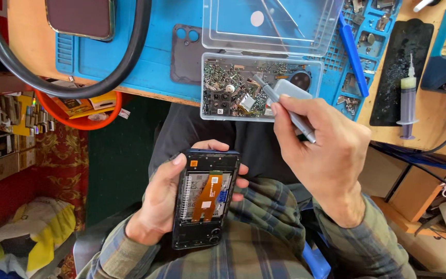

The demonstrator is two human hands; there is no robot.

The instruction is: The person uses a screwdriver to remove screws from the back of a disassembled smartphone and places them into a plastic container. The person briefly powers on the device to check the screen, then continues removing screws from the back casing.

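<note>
Holding opened phone in left hand, fingers wrapped round both edges, back cover off, orange flex cable exposed, phone above lap. Right hand closed on grey screwdriver, tip inside clear plastic parts box among small screws. Box at edge of blue work mat. Detached back cover flat on mat, just left of box. Syringe at far right.

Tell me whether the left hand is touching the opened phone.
Touching. The head view shows the left hand wrapped around the opened phone, thumb on its left edge and fingertips curled over its right edge.
</note>
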